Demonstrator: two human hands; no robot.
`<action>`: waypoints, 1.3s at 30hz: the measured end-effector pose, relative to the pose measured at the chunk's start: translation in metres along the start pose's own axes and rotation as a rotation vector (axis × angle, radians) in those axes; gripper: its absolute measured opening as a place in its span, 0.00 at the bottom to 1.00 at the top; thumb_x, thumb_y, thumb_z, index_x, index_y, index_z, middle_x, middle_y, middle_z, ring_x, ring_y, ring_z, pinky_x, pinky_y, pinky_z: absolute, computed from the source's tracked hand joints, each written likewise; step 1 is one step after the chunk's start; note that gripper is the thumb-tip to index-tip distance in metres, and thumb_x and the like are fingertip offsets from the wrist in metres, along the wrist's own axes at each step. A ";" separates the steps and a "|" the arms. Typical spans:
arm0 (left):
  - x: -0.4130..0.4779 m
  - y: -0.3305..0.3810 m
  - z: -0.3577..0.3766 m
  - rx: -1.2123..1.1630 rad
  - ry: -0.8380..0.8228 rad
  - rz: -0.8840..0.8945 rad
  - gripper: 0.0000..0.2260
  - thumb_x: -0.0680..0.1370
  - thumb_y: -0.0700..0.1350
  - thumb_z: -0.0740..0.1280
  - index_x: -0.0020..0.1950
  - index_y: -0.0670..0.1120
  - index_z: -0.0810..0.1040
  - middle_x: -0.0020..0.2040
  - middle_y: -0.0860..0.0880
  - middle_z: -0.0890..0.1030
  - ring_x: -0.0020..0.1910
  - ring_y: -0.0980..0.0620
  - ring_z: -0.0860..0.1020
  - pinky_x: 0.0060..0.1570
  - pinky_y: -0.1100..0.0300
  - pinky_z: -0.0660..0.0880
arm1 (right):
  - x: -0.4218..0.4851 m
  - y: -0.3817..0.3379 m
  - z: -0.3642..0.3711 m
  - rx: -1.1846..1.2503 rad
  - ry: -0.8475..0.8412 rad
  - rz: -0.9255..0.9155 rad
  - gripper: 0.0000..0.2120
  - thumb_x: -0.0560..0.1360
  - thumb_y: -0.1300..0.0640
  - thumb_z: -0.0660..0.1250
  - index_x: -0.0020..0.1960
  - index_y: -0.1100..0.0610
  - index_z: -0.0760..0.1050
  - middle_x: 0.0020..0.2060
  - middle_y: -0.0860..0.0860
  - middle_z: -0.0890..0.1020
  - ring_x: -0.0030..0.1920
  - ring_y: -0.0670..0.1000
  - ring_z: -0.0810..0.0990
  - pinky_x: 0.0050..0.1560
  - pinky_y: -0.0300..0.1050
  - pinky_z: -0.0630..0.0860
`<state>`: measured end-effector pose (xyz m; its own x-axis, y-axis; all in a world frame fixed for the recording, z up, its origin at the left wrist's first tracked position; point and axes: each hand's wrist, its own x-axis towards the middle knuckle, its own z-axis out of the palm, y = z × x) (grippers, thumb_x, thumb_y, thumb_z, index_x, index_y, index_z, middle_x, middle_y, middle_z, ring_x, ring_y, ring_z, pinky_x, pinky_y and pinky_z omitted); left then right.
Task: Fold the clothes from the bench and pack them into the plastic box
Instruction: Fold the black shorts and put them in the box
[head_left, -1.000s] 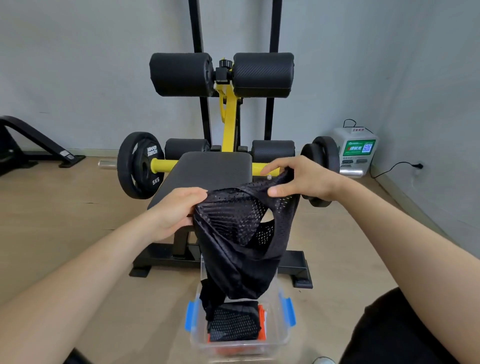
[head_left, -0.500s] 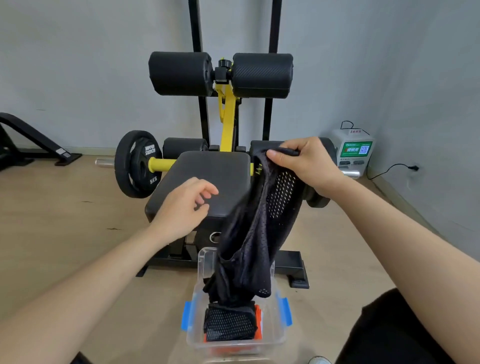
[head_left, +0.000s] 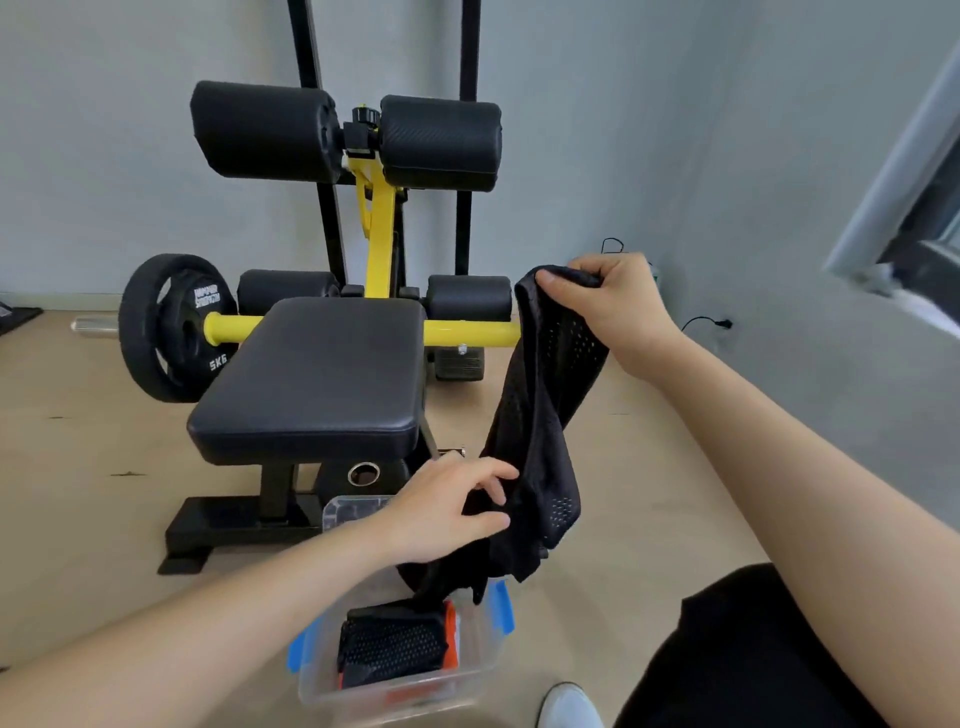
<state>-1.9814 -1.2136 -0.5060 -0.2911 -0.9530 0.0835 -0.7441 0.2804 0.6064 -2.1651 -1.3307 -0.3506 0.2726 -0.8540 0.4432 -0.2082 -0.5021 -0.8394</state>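
Centre right, the right hand (head_left: 613, 306) holds a pinching grip on the top of a black mesh garment (head_left: 545, 415) hanging above the plastic box (head_left: 483, 670) at bottom centre. The left hand (head_left: 447, 509) pinches lower down. Folded mid-air, the limp mesh could bunch or slip.

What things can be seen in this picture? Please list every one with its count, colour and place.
bench pad: one, black, centre
foam rollers: four, black, behind the pad
weight plate: one, black, left, on the yellow bar
plastic box: one, clear with blue latches, on the floor before the bench pad
folded clothes: small stack, black on orange, inside the box
mesh garment: one, black, hanging above the plastic box
shoe: one, white, bottom edge
right hand: one, grips the garment's top
left hand: one, fingers pinch its lower part
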 end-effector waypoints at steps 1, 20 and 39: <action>0.002 0.001 0.002 -0.006 -0.022 0.005 0.18 0.78 0.56 0.69 0.68 0.61 0.74 0.48 0.62 0.82 0.59 0.58 0.71 0.67 0.52 0.65 | 0.000 0.003 -0.003 -0.006 -0.009 0.005 0.12 0.75 0.57 0.73 0.33 0.58 0.78 0.24 0.45 0.75 0.26 0.43 0.72 0.30 0.36 0.69; 0.024 0.033 -0.077 -0.298 0.522 -0.009 0.06 0.74 0.47 0.76 0.49 0.54 0.82 0.39 0.54 0.84 0.38 0.56 0.82 0.44 0.56 0.81 | -0.016 0.014 0.027 -0.022 -0.557 0.191 0.15 0.75 0.59 0.73 0.52 0.72 0.78 0.39 0.63 0.80 0.37 0.49 0.80 0.37 0.39 0.78; 0.020 0.026 -0.130 -0.395 0.560 -0.007 0.15 0.76 0.35 0.72 0.60 0.50 0.83 0.53 0.52 0.85 0.51 0.57 0.83 0.54 0.66 0.79 | -0.055 0.057 0.094 -0.220 -0.187 0.196 0.07 0.74 0.56 0.71 0.39 0.57 0.78 0.36 0.51 0.82 0.40 0.51 0.81 0.47 0.53 0.80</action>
<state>-1.9281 -1.2398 -0.3854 0.1467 -0.9001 0.4101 -0.4387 0.3124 0.8426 -2.1039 -1.3000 -0.4521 0.3707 -0.9074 0.1980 -0.4654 -0.3660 -0.8059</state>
